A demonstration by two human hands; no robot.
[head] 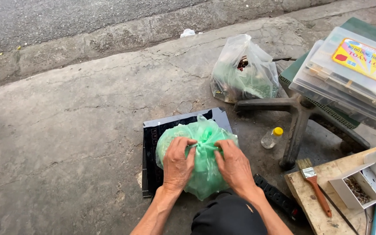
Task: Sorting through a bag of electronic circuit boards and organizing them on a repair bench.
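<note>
Apparently the step in hand is working the knot at the neck of the green bag (205,169): whether it is being tied or loosened cannot be told. The bag sits on a black flat appliance (149,148) on the concrete (66,130), just ahead of the person's knee. The left hand (177,163) has its fingers curled shut on the twisted plastic at the top, and the right hand (235,165) pinches the same twist from the other side, fingertips closed and meeting the left at the knot. The next move likely calls for a firm two-handed pull on the neck while the bag stays put on the appliance. By count: one green bag, one clear bag (244,72) of small parts farther off, one small bottle (271,137) with a yellow cap, one brush (315,185) on a wooden board (310,209), one open white box (362,187) of bits, one black power strip (279,198), one chair base (299,115) and, as far as can be made out, two stacked clear cases (349,78).
</note>
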